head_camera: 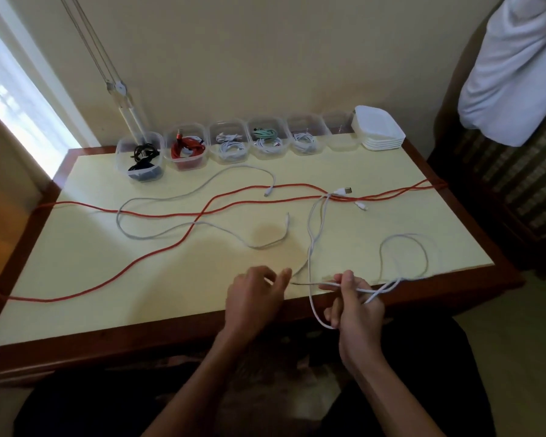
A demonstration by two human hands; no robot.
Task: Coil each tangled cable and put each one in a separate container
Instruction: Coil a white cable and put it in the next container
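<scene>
While the right hand (356, 305) pinches the white cable (311, 247) at the near surface (76, 253) edge, the left hand (256, 294), released, should feed even loops; avoid snagging the red cable (158, 212).

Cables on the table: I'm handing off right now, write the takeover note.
Right hand grips a white cable at the near table edge; its loops trail right and its plugs lie on the red cable.
Left hand is open, holding nothing, beside it.
Done: five tubs at the back hold coiled cables.
Left: finish coiling the held cable, then the second white cable and the long red one, which is draped off both table sides. One empty tub stands beside the stack of lids; more tubs needed.
</scene>
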